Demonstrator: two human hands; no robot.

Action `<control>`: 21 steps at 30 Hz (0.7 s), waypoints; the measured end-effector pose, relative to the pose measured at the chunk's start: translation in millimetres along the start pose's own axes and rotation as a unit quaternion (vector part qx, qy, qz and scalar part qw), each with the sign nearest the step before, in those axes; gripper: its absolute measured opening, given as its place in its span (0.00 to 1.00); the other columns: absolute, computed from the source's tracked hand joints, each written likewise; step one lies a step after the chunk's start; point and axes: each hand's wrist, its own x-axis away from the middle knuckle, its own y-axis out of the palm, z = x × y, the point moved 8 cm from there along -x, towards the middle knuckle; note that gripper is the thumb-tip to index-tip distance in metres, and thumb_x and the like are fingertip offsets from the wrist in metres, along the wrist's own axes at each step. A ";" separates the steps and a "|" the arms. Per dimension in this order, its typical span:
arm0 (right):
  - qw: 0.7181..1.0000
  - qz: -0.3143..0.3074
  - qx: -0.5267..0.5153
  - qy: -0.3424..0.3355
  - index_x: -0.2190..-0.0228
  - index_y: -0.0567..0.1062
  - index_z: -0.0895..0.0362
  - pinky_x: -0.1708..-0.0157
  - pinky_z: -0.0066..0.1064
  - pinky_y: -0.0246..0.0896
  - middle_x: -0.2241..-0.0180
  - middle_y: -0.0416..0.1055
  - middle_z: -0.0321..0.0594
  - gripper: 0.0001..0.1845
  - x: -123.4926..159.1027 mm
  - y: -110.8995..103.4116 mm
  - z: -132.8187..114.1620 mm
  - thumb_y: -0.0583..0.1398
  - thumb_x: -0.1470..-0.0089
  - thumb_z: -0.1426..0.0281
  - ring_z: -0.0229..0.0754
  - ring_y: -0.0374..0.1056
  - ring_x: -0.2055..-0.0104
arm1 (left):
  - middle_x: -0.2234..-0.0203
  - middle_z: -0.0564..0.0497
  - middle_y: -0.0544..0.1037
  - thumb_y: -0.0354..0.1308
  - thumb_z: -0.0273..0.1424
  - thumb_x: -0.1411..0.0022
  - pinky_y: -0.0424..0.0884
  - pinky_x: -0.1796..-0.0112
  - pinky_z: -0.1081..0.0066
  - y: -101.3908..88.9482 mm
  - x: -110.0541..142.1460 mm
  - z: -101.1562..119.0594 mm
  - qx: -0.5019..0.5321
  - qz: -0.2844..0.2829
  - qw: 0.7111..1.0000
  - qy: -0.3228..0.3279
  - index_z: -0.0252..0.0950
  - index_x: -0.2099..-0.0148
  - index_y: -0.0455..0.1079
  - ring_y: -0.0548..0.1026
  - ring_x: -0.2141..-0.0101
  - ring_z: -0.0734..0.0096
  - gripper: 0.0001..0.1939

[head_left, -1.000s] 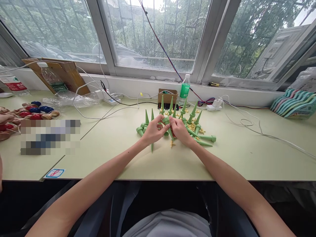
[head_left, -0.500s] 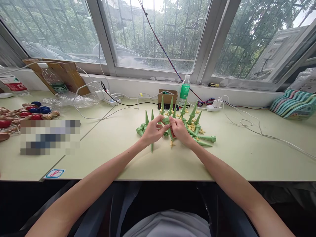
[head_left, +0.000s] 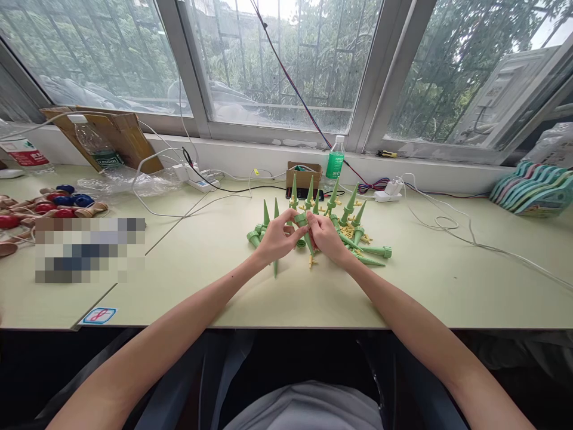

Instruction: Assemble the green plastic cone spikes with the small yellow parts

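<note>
Between my two hands is a green plastic plant watering spike, its wide ridged end up and its cone slanting down. The fingers of my left hand are closed around its wide end from the left. From the right, my right hand pinches the same spike; its fingertips are partly hidden. A small yellow valve shows just below the cone; whether it is joined to the spike I cannot tell. Several green spikes with yellow valves stand upright behind my hands, and loose spikes lie to the right.
More yellow valves lie among the spikes. Behind them are a small cardboard box, a phone and a green-labelled bottle. White cables cross the pale table. Red and blue wooden toys lie left; hangers stand right.
</note>
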 end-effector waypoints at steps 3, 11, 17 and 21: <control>1.000 0.001 0.003 -0.001 0.83 0.60 0.54 0.83 0.29 0.52 0.91 0.57 0.31 0.31 0.0 0.0 0.1 0.46 0.40 0.44 0.35 0.55 0.88 | 0.66 0.54 0.68 0.60 0.39 0.42 0.63 0.82 0.77 0.0 -0.1 -0.2 0.000 0.000 1.000 0.001 0.37 0.63 0.62 0.64 0.82 0.85 0.13; 1.000 0.003 0.006 0.003 0.83 0.60 0.54 0.83 0.29 0.52 0.91 0.57 0.31 0.31 -0.3 -0.2 1.5 0.46 0.40 0.45 0.35 0.55 0.88 | 0.67 0.54 0.69 0.60 0.39 0.42 0.64 0.81 0.77 0.1 -0.3 -0.9 -0.006 0.000 1.000 0.002 0.37 0.62 0.62 0.64 0.82 0.85 0.13; 1.000 0.002 0.008 0.003 0.83 0.59 0.54 0.83 0.30 0.52 0.91 0.57 0.31 0.32 -0.5 0.3 3.0 0.46 0.40 0.44 0.35 0.55 0.88 | 0.67 0.54 0.69 0.60 0.39 0.42 0.64 0.81 0.77 0.0 -0.5 -0.9 -0.011 0.001 1.000 0.008 0.37 0.63 0.62 0.64 0.82 0.85 0.13; 1.000 0.000 0.002 0.002 0.83 0.59 0.54 0.83 0.30 0.52 0.91 0.57 0.31 0.31 -0.7 0.9 3.4 0.46 0.40 0.45 0.35 0.55 0.88 | 0.67 0.54 0.68 0.60 0.39 0.42 0.65 0.81 0.77 -0.3 -0.6 -0.3 -0.011 0.004 1.000 0.008 0.37 0.63 0.62 0.64 0.82 0.85 0.13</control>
